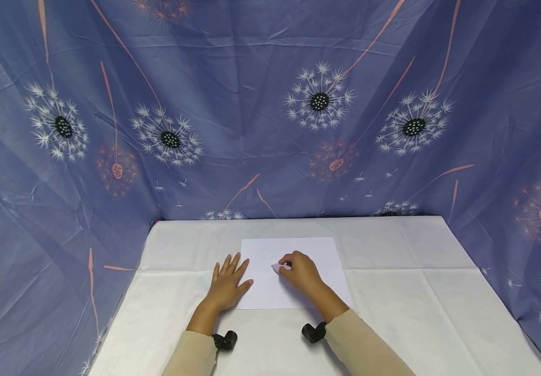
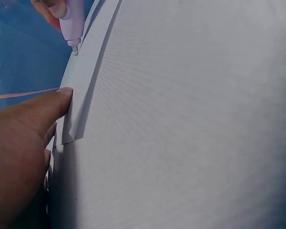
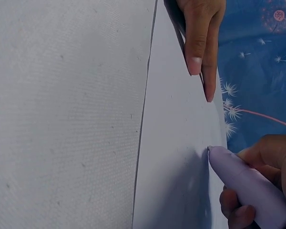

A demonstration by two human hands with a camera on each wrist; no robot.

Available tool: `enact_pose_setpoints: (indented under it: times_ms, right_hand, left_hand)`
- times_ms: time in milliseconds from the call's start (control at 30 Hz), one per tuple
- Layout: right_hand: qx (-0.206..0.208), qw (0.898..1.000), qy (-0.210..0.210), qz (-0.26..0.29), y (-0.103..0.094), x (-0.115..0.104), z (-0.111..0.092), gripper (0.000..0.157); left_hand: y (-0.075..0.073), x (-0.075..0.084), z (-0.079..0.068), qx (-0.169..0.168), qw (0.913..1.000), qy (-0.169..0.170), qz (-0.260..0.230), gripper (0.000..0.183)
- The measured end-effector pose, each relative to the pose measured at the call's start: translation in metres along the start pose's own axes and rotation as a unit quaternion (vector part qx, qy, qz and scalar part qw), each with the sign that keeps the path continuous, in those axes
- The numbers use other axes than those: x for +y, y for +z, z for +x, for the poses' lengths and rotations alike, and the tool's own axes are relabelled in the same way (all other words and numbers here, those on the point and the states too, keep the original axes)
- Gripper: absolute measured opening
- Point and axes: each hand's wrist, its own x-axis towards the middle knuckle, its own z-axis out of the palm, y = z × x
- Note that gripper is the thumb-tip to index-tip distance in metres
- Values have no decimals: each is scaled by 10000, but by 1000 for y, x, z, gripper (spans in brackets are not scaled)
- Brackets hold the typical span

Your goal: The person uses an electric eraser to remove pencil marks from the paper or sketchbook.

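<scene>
A blank-looking white sheet of paper (image 1: pixel 312 256) lies on the white-covered table. My left hand (image 1: pixel 225 287) rests with spread fingers at its left edge, thumb (image 2: pixel 57 101) and fingertips on the paper. In my right hand (image 1: pixel 302 272) I grip a thick, lilac, pen-like tube (image 3: pixel 250 188) with a narrow neck and small tip. The left wrist view shows that tip (image 2: pixel 75 50) pointing down right at the paper. In the right wrist view the tube slants, its tip close to the sheet and its shadow falling beside it.
A white cloth with fold creases covers the table (image 1: pixel 406 292). Behind and beside it hangs a blue curtain (image 1: pixel 246 104) with dandelion prints. Black wrist devices (image 1: pixel 225 340) sit at both sleeve cuffs.
</scene>
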Motion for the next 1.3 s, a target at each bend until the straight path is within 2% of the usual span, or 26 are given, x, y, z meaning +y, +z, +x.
enact_pose_setpoints:
  times_ms: [167,400,700,1000,1300]
  right_hand:
    - [138,9999,46,-12,-1,2,-1,14]
    - [389,9991,192,4,-3,7,-3,12]
    - [282,9995,-84,83,1,3,-3,13]
    - [439,9989,154,-21,-5,4,-5,14]
    - [214,9996,126,96,1,2,-4,13]
  left_hand:
    - [-2,2,0,-52,10000,16,-41,64]
    - [-7,5,1,-311,9993,-188,90,63]
    - [-4,3,0,-158,9998,-119,-2,64]
    - [-6,5,2,-268,9995,-185,57,63]
    - [-5,4,2,-277,9994,-185,46,63]
